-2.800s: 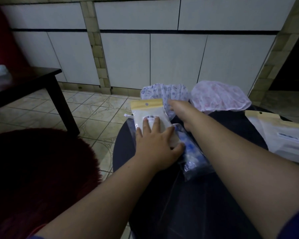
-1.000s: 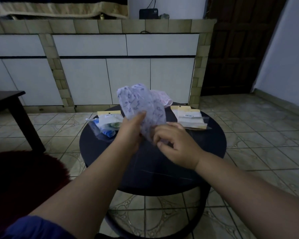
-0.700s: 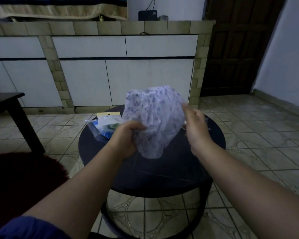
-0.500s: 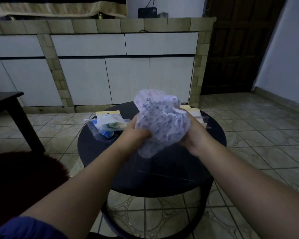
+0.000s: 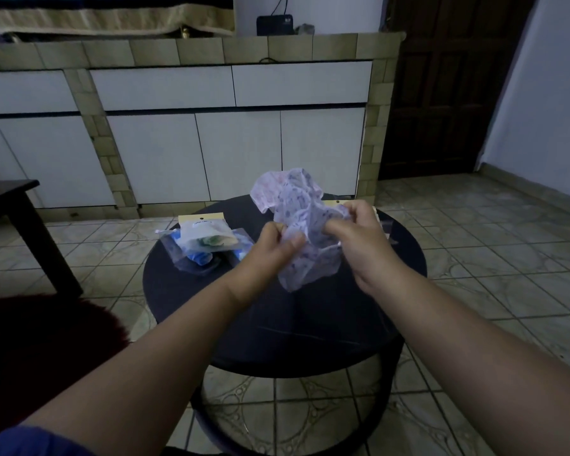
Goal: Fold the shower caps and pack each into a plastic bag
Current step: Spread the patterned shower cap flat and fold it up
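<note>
Sitting in a dim tiled room with white cabinets (image 5: 237,153) behind, working over my little round black table (image 5: 211,311), where a couple of already packed bags (image 5: 208,240) are lying near the far left edge. I'm holding the blue-patterned shower cap (image 5: 305,232) up above the table middle, left hand (image 5: 270,255) pinching one side, right hand (image 5: 359,238) gripping the bunched elastic edge. Guessing the trick here is evening out the rim and squeezing air out before folding, or it's going to be too puffy for a bag.
</note>
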